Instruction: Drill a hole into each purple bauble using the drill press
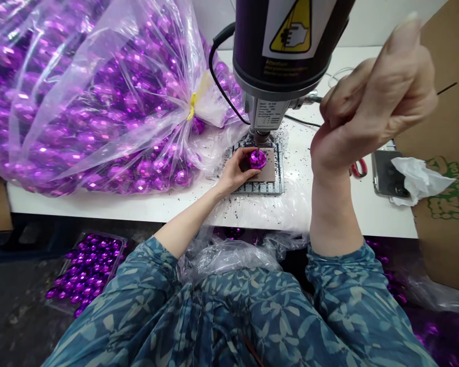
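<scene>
The fingers of the left hand [234,172] are a little apart, with a shiny, faceted purple ball [257,160] pinched between thumb and forefinger. This ball sits on a flat brown board [268,174], under the drill [281,66]; below is a grooved metal plate [258,189]. The right hand [378,104] has its fingers curled tightly around a metal lever [313,98]. On the smooth white bench [99,206], a wrinkled transparent bag [110,97] contains similar glossy balls.
</scene>
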The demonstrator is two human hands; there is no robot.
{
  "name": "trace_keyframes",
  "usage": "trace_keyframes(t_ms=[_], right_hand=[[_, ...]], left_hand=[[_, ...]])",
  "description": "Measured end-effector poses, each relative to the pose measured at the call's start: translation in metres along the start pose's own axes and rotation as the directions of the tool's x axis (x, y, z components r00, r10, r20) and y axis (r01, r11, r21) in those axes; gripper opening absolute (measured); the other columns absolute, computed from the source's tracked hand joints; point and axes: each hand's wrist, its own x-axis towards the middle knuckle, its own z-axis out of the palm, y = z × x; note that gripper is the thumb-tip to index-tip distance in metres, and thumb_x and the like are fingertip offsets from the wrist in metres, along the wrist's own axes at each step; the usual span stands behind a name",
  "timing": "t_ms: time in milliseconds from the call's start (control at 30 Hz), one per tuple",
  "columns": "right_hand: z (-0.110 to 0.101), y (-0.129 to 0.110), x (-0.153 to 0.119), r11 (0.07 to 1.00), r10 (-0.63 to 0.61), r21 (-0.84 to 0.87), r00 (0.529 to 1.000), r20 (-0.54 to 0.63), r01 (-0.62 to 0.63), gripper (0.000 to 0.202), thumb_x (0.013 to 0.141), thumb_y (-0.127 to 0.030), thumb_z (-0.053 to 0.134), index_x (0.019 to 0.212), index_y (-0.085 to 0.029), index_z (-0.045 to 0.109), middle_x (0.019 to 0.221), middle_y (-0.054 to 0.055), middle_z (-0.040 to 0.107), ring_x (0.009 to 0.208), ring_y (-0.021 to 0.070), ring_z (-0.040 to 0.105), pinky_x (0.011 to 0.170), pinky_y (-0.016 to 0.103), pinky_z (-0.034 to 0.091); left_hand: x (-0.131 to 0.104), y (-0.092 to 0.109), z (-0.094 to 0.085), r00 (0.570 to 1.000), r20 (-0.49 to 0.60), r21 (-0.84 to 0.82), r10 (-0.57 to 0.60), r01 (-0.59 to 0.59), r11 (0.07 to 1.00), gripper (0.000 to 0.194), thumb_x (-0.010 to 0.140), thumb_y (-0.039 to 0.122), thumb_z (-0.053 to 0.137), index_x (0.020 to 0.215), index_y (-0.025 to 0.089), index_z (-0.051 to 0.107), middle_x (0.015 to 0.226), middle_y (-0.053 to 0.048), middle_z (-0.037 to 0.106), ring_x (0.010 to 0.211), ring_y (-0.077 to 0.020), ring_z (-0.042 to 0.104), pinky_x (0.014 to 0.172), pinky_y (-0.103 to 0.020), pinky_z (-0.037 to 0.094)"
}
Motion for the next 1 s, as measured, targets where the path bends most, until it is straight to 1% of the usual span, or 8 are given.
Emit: trace_keyframes(t_ms=[133, 233, 467, 567, 667, 767, 833, 1000], right_hand=[[-0.003, 0.000, -0.011, 1.000, -0.023, 0.013, 0.999, -0.034, 0.023, 0.036, 0.104, -0.021, 0.051, 0.074, -0.025, 0.070, 0.057, -0.003, 0.015, 0.049, 0.0008, 0.034, 0.056, 0.022, 0.027], [-0.002, 0.005, -0.016, 0.997, -0.068, 0.039, 0.995, -0.075, 0.071, 0.038, 0.101, -0.019, 0.055, 0.063, -0.019, 0.055, 0.057, -0.001, 0.007, 0.047, 0.0015, 0.028, 0.053, 0.023, 0.023], [-0.008, 0.038, -0.017, 0.962, -0.273, -0.027, 0.949, -0.158, 0.272, 0.071, 0.095, -0.058, 0.073, 0.059, -0.019, 0.026, 0.051, -0.004, -0.001, 0.041, 0.0032, 0.008, 0.042, 0.027, 0.014], [-0.014, 0.049, -0.019, 0.949, -0.315, -0.053, 0.938, -0.147, 0.311, 0.078, 0.092, -0.065, 0.073, 0.061, -0.021, 0.016, 0.048, -0.006, -0.005, 0.039, 0.0023, 0.002, 0.039, 0.027, 0.011], [-0.020, 0.046, -0.022, 0.947, -0.318, -0.083, 0.943, -0.100, 0.310, 0.077, 0.095, -0.067, 0.067, 0.061, -0.023, 0.014, 0.048, -0.007, -0.005, 0.040, 0.0026, -0.001, 0.039, 0.029, 0.014], [-0.029, 0.036, -0.027, 0.971, -0.200, -0.120, 0.978, 0.061, 0.206, 0.075, 0.098, -0.066, 0.064, 0.061, -0.024, 0.014, 0.047, -0.006, 0.001, 0.038, 0.0046, 0.012, 0.042, 0.030, 0.027], [-0.033, 0.033, -0.030, 0.975, -0.155, -0.137, 0.979, 0.135, 0.173, 0.074, 0.098, -0.067, 0.061, 0.061, -0.023, 0.014, 0.046, -0.005, 0.004, 0.038, 0.0057, 0.017, 0.044, 0.031, 0.030], [-0.031, 0.045, -0.039, 0.946, -0.306, -0.099, 0.951, 0.039, 0.309, 0.075, 0.099, -0.061, 0.060, 0.058, -0.022, 0.011, 0.041, -0.007, 0.003, 0.035, 0.0045, 0.008, 0.040, 0.030, 0.022]], left_hand=[[0.000, -0.001, 0.000, 1.000, -0.004, 0.022, 0.021, -0.021, 1.000, 0.064, 0.077, 0.039, 0.097, 0.131, 0.024, 0.067, 0.138, -0.013, 0.073, 0.133, -0.0333, 0.070, 0.125, -0.050, 0.049], [0.000, 0.000, 0.000, 1.000, -0.004, 0.036, 0.023, -0.022, 0.999, 0.064, 0.077, 0.039, 0.097, 0.131, 0.024, 0.068, 0.138, -0.012, 0.073, 0.134, -0.0334, 0.069, 0.125, -0.049, 0.049], [0.002, -0.008, -0.003, 0.998, 0.013, 0.050, 0.058, -0.059, 0.997, 0.068, 0.078, 0.048, 0.098, 0.133, 0.024, 0.067, 0.141, -0.013, 0.073, 0.133, -0.0334, 0.071, 0.123, -0.049, 0.051], [0.004, -0.017, -0.006, 0.992, 0.045, 0.108, 0.114, -0.118, 0.987, 0.073, 0.079, 0.055, 0.096, 0.137, 0.024, 0.065, 0.141, -0.014, 0.073, 0.134, -0.0334, 0.071, 0.121, -0.049, 0.054], [0.005, -0.024, -0.009, 0.986, 0.056, 0.150, 0.156, -0.163, 0.975, 0.074, 0.082, 0.059, 0.093, 0.140, 0.024, 0.063, 0.141, -0.014, 0.073, 0.133, -0.0332, 0.072, 0.120, -0.049, 0.055], [0.005, -0.026, -0.009, 0.983, 0.058, 0.170, 0.173, -0.180, 0.969, 0.073, 0.084, 0.061, 0.091, 0.141, 0.024, 0.063, 0.141, -0.014, 0.073, 0.134, -0.0335, 0.071, 0.120, -0.049, 0.054], [0.005, -0.025, -0.009, 0.983, 0.059, 0.175, 0.171, -0.179, 0.968, 0.072, 0.084, 0.060, 0.091, 0.140, 0.025, 0.063, 0.141, -0.014, 0.073, 0.136, -0.0337, 0.070, 0.121, -0.048, 0.053], [0.005, -0.020, -0.006, 0.989, 0.047, 0.144, 0.141, -0.147, 0.979, 0.070, 0.084, 0.057, 0.092, 0.138, 0.024, 0.063, 0.141, -0.014, 0.073, 0.133, -0.0319, 0.072, 0.120, -0.047, 0.054]])
